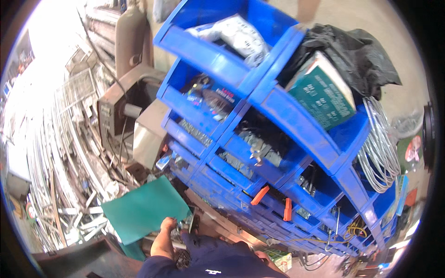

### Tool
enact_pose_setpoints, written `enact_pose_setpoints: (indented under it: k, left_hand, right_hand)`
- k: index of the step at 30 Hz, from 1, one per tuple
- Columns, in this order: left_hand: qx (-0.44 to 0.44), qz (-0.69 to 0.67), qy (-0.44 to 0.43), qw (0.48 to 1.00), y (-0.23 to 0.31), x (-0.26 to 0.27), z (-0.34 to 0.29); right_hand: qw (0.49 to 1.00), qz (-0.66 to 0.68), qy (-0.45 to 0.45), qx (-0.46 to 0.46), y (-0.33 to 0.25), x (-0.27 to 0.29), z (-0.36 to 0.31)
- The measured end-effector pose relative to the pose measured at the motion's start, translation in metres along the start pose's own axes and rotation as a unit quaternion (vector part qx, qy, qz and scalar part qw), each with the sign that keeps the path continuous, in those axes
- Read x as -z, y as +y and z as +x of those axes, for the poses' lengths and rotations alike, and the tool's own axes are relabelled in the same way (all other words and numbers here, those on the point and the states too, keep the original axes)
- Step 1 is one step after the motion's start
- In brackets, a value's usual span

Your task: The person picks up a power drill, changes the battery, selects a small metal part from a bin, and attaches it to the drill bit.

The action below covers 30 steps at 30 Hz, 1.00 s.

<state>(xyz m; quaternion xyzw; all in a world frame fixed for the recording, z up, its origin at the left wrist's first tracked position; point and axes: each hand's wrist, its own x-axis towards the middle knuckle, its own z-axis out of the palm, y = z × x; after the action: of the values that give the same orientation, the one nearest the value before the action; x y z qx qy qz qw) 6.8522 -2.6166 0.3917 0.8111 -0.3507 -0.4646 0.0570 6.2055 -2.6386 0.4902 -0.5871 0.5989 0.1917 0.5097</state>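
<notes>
My left hand (168, 225) is closed at the lower right edge of a flat green sheet (146, 206), with the fingers seeming to pinch it. The sheet is stiff-looking and lies at a slant over scrap metal; another green piece (134, 251) shows below it. What the sheet is made of I cannot tell. Only a little of my right arm (268, 258) shows beside my dark blue shirt (222, 259); its hand is out of sight.
A tall rack of blue bins (204, 55) holding small hardware fills the middle and right. Coiled wire (378, 153) hangs at its right. Metal bars (60, 139) are piled at the left, near a grey gas cylinder (132, 39) and a metal machine (125, 111).
</notes>
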Motion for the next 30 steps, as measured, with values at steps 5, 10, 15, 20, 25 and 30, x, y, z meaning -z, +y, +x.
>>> enact_pose_setpoints:
  k: [5,10,15,20,25,30]
  left_hand:
    - [0.130,-0.020,0.072,0.989,-0.013,0.089,0.003]
    - [-0.008,0.090,0.063,0.994,-0.036,0.105,0.053]
    - [-0.112,-0.302,-0.117,0.939,0.048,0.060,0.020]
    - [-0.138,-0.045,-0.202,0.969,0.142,-0.005,-0.024]
    - [-0.179,0.136,-0.191,0.956,0.169,-0.026,-0.059]
    - [-0.145,0.165,-0.143,0.965,0.187,-0.049,-0.099]
  right_hand:
    - [0.999,0.018,-0.044,-0.026,-0.043,-0.011,-0.011]
    - [0.929,0.333,-0.010,0.159,-0.059,-0.042,-0.028]
    - [0.925,0.331,0.127,0.136,-0.059,-0.068,-0.048]
    - [0.970,0.100,0.222,-0.008,0.005,-0.117,-0.038]
    - [0.945,0.109,0.305,-0.046,0.010,-0.139,-0.088]
    - [0.925,0.218,0.313,-0.005,0.038,-0.084,-0.161]
